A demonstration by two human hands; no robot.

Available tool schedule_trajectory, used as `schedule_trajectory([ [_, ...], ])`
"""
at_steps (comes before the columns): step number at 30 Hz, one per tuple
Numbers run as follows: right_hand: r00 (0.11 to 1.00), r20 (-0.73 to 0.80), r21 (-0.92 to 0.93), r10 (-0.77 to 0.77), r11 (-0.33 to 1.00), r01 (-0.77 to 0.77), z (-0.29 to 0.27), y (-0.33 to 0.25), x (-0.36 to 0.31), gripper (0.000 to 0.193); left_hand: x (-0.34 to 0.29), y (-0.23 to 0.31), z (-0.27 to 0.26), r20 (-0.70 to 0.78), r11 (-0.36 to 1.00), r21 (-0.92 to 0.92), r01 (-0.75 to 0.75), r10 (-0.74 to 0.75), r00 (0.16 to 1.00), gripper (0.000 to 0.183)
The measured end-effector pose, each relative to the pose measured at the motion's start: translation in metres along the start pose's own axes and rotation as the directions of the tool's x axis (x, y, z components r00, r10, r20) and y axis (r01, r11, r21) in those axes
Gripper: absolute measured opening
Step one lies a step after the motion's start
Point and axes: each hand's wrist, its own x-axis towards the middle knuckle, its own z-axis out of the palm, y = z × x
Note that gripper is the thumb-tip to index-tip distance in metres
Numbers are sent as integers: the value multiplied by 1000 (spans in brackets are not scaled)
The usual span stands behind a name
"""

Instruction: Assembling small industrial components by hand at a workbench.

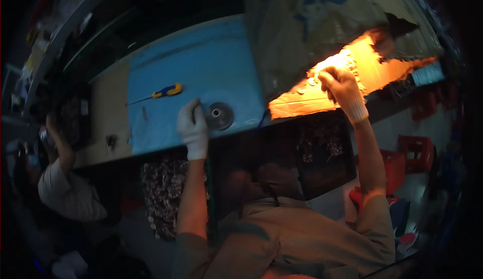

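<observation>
My left hand (192, 130), in a white glove, is over the front part of a blue mat (201, 57) with its fingers drawn together. Whatever may be in them is hidden. Just right of it, apparently on the mat, is a round grey disc (226, 121) with a raised hub in its middle. My right hand (344, 90), gloved too, is in strong orange light with its fingers curled in. I cannot make out what they hold. Close beyond its fingertips is a heap of small pieces (346, 58), washed out by the glare.
A screwdriver (168, 90) with a yellow and blue handle lies on the mat. Torn brown covering (287, 42) hangs above the lit surface. Below the bench are a crate of small metal parts (163, 193) and a dark tray (324, 171). Red stools (415, 150) stand right; another person (70, 186) sits left.
</observation>
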Motion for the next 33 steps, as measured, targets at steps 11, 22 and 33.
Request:
schedule_trajectory([
  [11,912,234,-28,-337,935,353,262,-45,-14,37,-13,0,-21,171,940,-296,171,-124,977,30],
  [22,833,252,-262,-492,794,548,274,-22,-25,31,-21,34,-29,361,936,-241,258,-160,919,40],
  [33,992,-84,-720,92,683,-124,82,260,-141,24,-26,36,-6,332,942,-213,258,-179,926,44],
])
